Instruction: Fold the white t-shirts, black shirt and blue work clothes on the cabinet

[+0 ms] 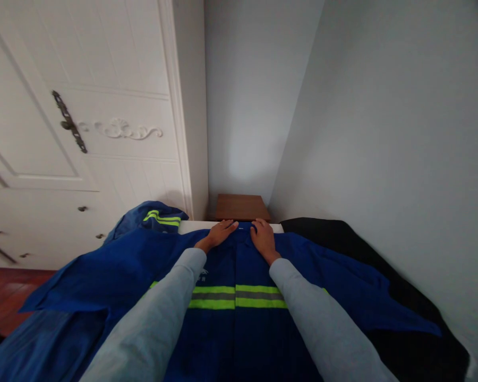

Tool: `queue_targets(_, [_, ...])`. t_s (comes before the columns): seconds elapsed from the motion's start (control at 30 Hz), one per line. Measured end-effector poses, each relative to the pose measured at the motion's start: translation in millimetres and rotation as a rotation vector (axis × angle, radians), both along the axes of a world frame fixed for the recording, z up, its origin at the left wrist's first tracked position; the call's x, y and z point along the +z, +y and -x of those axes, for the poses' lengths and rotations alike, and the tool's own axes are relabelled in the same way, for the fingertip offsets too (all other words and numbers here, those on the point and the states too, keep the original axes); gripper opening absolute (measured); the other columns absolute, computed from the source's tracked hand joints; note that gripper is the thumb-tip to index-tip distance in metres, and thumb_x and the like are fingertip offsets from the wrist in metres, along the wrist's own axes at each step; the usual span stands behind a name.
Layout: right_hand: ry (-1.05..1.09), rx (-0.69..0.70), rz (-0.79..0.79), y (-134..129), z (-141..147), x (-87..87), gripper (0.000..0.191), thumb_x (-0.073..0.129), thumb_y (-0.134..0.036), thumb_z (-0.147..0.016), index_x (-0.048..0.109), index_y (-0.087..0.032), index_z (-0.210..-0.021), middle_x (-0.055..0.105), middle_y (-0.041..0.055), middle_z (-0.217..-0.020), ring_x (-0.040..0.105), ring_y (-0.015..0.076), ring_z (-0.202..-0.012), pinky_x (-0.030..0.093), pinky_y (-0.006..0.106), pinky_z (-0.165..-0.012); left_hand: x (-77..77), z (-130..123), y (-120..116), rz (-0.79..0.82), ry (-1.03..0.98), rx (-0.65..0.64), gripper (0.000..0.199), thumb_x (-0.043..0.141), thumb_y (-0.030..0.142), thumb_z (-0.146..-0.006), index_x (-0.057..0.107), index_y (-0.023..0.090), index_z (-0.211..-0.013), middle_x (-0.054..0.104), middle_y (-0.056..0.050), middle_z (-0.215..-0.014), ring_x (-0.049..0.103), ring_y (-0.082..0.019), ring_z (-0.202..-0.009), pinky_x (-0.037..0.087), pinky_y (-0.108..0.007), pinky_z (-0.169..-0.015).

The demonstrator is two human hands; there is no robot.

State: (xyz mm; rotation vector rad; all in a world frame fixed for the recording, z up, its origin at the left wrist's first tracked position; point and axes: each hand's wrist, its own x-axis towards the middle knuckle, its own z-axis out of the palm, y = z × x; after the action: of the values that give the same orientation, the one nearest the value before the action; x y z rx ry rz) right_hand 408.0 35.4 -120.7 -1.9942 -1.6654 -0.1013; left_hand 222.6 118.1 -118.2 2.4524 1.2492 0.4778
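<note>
A blue work jacket [239, 334] with yellow-green and grey reflective stripes lies spread out front side up, its sleeves reaching to both sides. A small pale print shows on its chest. At the far end, my left hand [222, 232] is on the left side of the collar, fingers bent over the cloth. Opposite it, my right hand [264, 237] holds the collar's right side, fingers curled on the fabric. The collar's inside with a small label shows between them. My fingertips are partly hidden against the cloth.
Another blue striped garment [133, 218] lies bunched at the far left. Black cloth [322, 225] lies under the right sleeve. A brown wooden box-like piece [242, 206] stands beyond the white surface edge [193, 227]. A white cabinet [135, 175] rises at left, a grey wall [382, 132] at right.
</note>
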Motion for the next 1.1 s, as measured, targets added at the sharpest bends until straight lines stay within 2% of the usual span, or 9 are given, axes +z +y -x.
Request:
queue_targets(0.1, [0.083, 0.088, -0.036, -6.2, 15.6, 9.4, 0.034, 0.048, -0.018, -0.096, 0.073, -0.018, -0.119, 0.064, 0.0124, -0.137, 0.055, 0.0223, -0.130, 0.038, 0.037, -0.115, -3.4, -1.0, -4.8, -0.037, 0.062, -0.011, 0.071, 0.056, 0.065, -0.088, 0.059, 0.017, -0.141, 0.046, -0.015, -0.155, 0.039, -0.029, -0.147, 0.031, -0.042, -0.120])
queue_targets(0.2, [0.157, 0.297, 0.000, -25.4, 24.4, 20.6, 0.030, 0.052, -0.017, -0.094, 0.075, -0.022, -0.113, 0.068, 0.0103, -0.131, 0.059, 0.0212, -0.126, 0.042, 0.040, -0.112, -4.7, -0.5, -7.3, -0.034, 0.070, -0.007, 0.070, 0.062, 0.064, -0.085, 0.061, 0.019, -0.139, 0.043, -0.014, -0.157, 0.038, -0.030, -0.148, 0.029, -0.043, -0.121])
queue_targets(0.33, [0.271, 0.533, 0.073, -72.6, 17.6, 32.3, 0.023, 0.059, -0.023, -0.093, 0.076, -0.023, -0.108, 0.069, 0.0084, -0.132, 0.060, 0.0215, -0.127, 0.042, 0.040, -0.112, -0.8, 7.9, -3.4, 0.162, -0.342, 0.010, 0.063, 0.066, 0.060, -0.082, 0.068, 0.019, -0.129, 0.058, -0.013, -0.146, 0.051, -0.028, -0.138, 0.037, -0.040, -0.117])
queue_targets(0.47, [0.393, 0.453, 0.070, -120.8, -3.7, 41.3, 0.021, 0.060, -0.028, -0.093, 0.076, -0.024, -0.106, 0.069, 0.0072, -0.130, 0.064, 0.0214, -0.122, 0.044, 0.041, -0.110, -2.3, 19.7, 2.9, 0.255, -0.783, 0.066, 0.068, 0.053, 0.067, -0.084, 0.070, 0.015, -0.125, 0.067, -0.014, -0.135, 0.061, -0.029, -0.126, 0.045, -0.043, -0.111])
queue_targets(0.57, [0.430, 0.366, 0.028, -149.0, -27.5, 48.0, 0.022, 0.059, -0.032, -0.093, 0.076, -0.025, -0.104, 0.069, 0.0068, -0.130, 0.063, 0.0219, -0.122, 0.044, 0.040, -0.111, -6.0, 23.6, 6.0, 0.256, -0.954, 0.129, 0.073, 0.053, 0.072, -0.080, 0.071, 0.011, -0.117, 0.070, -0.017, -0.128, 0.063, -0.031, -0.121, 0.047, -0.047, -0.107])
queue_targets(0.7, [0.412, 0.222, -0.029, -186.5, -76.8, 49.1, 0.026, 0.058, -0.040, -0.092, 0.076, -0.024, -0.103, 0.070, 0.0085, -0.130, 0.063, 0.0249, -0.123, 0.043, 0.044, -0.112, 0.8, 17.3, -3.9, 0.150, -0.833, 0.100, 0.053, 0.062, 0.064, -0.079, 0.074, 0.019, -0.105, 0.073, -0.011, -0.124, 0.060, -0.032, -0.126, 0.040, -0.050, -0.114])
queue_targets(0.8, [0.375, 0.054, -0.066, -217.0, -127.3, 40.8, 0.029, 0.058, -0.044, -0.089, 0.076, -0.025, -0.101, 0.071, 0.0099, -0.126, 0.064, 0.0271, -0.121, 0.043, 0.047, -0.112, 13.6, 0.5, -29.0, 0.041, -0.555, -0.097, 0.041, 0.060, 0.053, -0.086, 0.073, 0.023, -0.111, 0.069, -0.008, -0.132, 0.049, -0.028, -0.140, 0.033, -0.048, -0.120])
queue_targets(0.93, [0.268, -0.209, -0.144, -252.7, -197.4, 29.1, 0.031, 0.059, -0.044, -0.081, 0.075, -0.025, -0.099, 0.071, 0.0130, -0.125, 0.063, 0.0305, -0.122, 0.043, 0.048, -0.112, 21.0, -30.9, -73.9, -0.140, -0.103, -0.353, 0.059, 0.047, 0.056, -0.097, 0.057, 0.017, -0.141, 0.049, -0.013, -0.155, 0.029, -0.027, -0.152, 0.026, -0.047, -0.123])
queue_targets(1.1, [0.303, -0.461, -0.022, -286.0, -243.3, 34.6, 0.039, 0.068, -0.048, -0.073, 0.075, -0.023, -0.102, 0.072, 0.0195, -0.118, 0.066, 0.0384, -0.115, 0.048, 0.054, -0.105, 6.7, -49.7, -106.3, -0.193, 0.232, -0.404, 0.076, 0.032, 0.066, -0.099, 0.043, 0.013, -0.153, 0.035, -0.020, -0.161, 0.023, -0.033, -0.153, 0.020, -0.055, -0.123])
